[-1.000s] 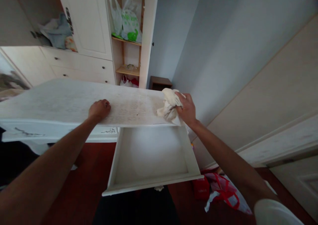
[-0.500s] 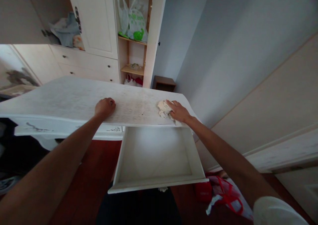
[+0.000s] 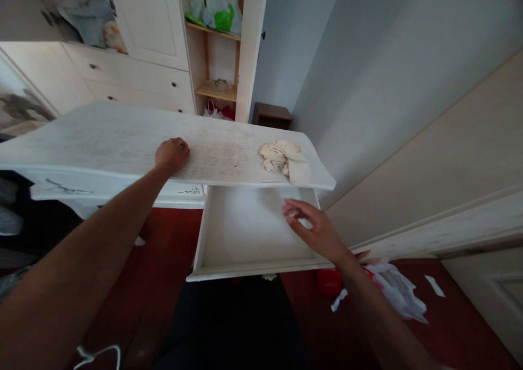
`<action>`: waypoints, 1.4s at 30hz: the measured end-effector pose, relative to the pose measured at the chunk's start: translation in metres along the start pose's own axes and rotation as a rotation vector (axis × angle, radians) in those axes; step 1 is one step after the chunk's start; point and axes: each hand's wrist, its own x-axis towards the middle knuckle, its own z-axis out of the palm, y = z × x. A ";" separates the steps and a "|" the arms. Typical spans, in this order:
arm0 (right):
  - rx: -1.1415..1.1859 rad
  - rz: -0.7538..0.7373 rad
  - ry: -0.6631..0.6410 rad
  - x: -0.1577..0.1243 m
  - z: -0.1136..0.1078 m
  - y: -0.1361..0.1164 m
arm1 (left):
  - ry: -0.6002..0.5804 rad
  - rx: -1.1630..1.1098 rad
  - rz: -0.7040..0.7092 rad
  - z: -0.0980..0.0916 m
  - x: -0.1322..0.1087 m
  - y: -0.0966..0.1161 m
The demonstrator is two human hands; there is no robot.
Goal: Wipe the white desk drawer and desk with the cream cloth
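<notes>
My left hand (image 3: 173,155) rests as a closed fist on the white desk top (image 3: 122,135); a small dark spot shows at its curled fingers, too small to name. My right hand (image 3: 312,228) is above the pulled-out drawer (image 3: 241,228), its fingers bent but apart, with nothing in them. Inside, the drawer's pale bottom is bare. A crumpled cream cloth (image 3: 284,157) lies on the right end of the desk, one corner reaching to the front edge, clear of both hands. Grey smudges mark the desk top.
Behind the desk stands a white wardrobe (image 3: 151,21) with open shelves holding a plastic bag (image 3: 223,5). A small brown cabinet (image 3: 273,115) is by the grey wall. Plastic bags (image 3: 396,291) and a red box (image 3: 328,281) lie on the red floor at right.
My right hand has let go of the cloth and come back toward me over the drawer. The cloth stays on the desk. My left fist keeps its place. The view has tilted down.
</notes>
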 end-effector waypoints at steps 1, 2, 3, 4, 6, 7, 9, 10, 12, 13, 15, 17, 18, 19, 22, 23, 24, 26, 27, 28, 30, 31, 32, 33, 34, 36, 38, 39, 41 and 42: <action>0.176 0.114 -0.120 -0.020 0.007 0.002 | 0.000 0.003 -0.003 0.000 0.000 0.000; 0.334 0.226 -0.269 -0.040 0.016 0.006 | -0.003 0.004 -0.006 0.000 -0.001 0.000; 0.452 0.343 -0.426 -0.059 0.026 0.012 | -0.007 0.004 -0.010 -0.001 -0.001 0.001; 0.535 0.441 -0.595 -0.077 0.037 0.020 | -0.010 0.003 -0.015 -0.001 -0.002 0.002; 0.621 0.576 -0.805 -0.107 0.064 0.040 | -0.021 0.001 -0.018 -0.004 -0.004 0.004; 0.642 0.648 -0.851 -0.118 0.078 0.050 | -0.030 0.001 -0.012 -0.005 -0.005 0.005; 0.692 0.794 -0.787 -0.133 0.105 0.067 | -0.048 -0.003 -0.002 -0.008 -0.007 0.007; 0.732 0.817 -0.681 -0.138 0.117 0.073 | -0.057 -0.007 0.000 -0.009 -0.008 0.008; 0.853 0.794 -0.422 -0.141 0.135 0.079 | -0.060 -0.019 -0.015 -0.011 -0.010 0.009; 0.928 0.760 -0.298 -0.141 0.142 0.079 | -0.057 -0.025 -0.026 -0.011 -0.011 0.010; 1.077 0.695 -0.115 -0.139 0.151 0.076 | -0.057 -0.039 -0.045 -0.013 -0.012 0.012; 1.173 0.656 -0.020 -0.136 0.156 0.072 | -0.059 -0.049 -0.058 -0.014 -0.015 0.015; 1.190 0.648 -0.002 -0.135 0.158 0.070 | -0.061 -0.051 -0.065 -0.015 -0.016 0.016; 1.185 0.646 0.007 -0.135 0.158 0.068 | -0.063 -0.053 -0.072 -0.016 -0.017 0.017; 1.109 0.654 0.026 -0.133 0.156 0.061 | -0.068 -0.070 -0.066 -0.016 -0.019 0.017; 1.079 0.654 0.034 -0.132 0.154 0.058 | -0.067 -0.076 -0.061 -0.016 -0.018 0.017; 1.049 0.651 0.043 -0.131 0.151 0.054 | -0.066 -0.080 -0.055 -0.015 -0.018 0.016; 0.993 0.636 0.069 -0.126 0.145 0.047 | -0.063 -0.083 -0.054 -0.014 -0.016 0.014; 0.964 0.625 0.081 -0.123 0.142 0.043 | -0.060 -0.086 -0.056 -0.013 -0.015 0.013; 0.935 0.615 0.095 -0.119 0.139 0.041 | -0.057 -0.090 -0.058 -0.012 -0.015 0.013; 0.888 0.601 0.122 -0.109 0.135 0.039 | -0.053 -0.097 -0.064 -0.012 -0.014 0.012; 0.873 0.598 0.141 -0.103 0.134 0.040 | -0.050 -0.100 -0.066 -0.012 -0.014 0.012; 0.864 0.596 0.164 -0.097 0.133 0.042 | -0.048 -0.103 -0.066 -0.012 -0.014 0.012; 0.860 0.593 0.190 -0.090 0.133 0.045 | -0.048 -0.105 -0.066 -0.013 -0.015 0.013; 0.858 0.586 0.223 -0.084 0.134 0.048 | -0.050 -0.110 -0.064 -0.013 -0.015 0.013; 0.857 0.565 0.282 -0.070 0.134 0.057 | -0.052 -0.122 -0.068 -0.014 -0.016 0.013; 0.855 0.542 0.316 -0.055 0.134 0.065 | -0.055 -0.135 -0.067 -0.016 -0.017 0.013; 0.853 0.534 0.321 -0.047 0.134 0.069 | -0.056 -0.138 -0.065 -0.016 -0.017 0.013; 0.847 0.524 0.313 -0.031 0.136 0.074 | -0.058 -0.134 -0.060 -0.016 -0.016 0.013; 0.843 0.516 0.310 -0.023 0.137 0.077 | -0.057 -0.130 -0.059 -0.016 -0.015 0.012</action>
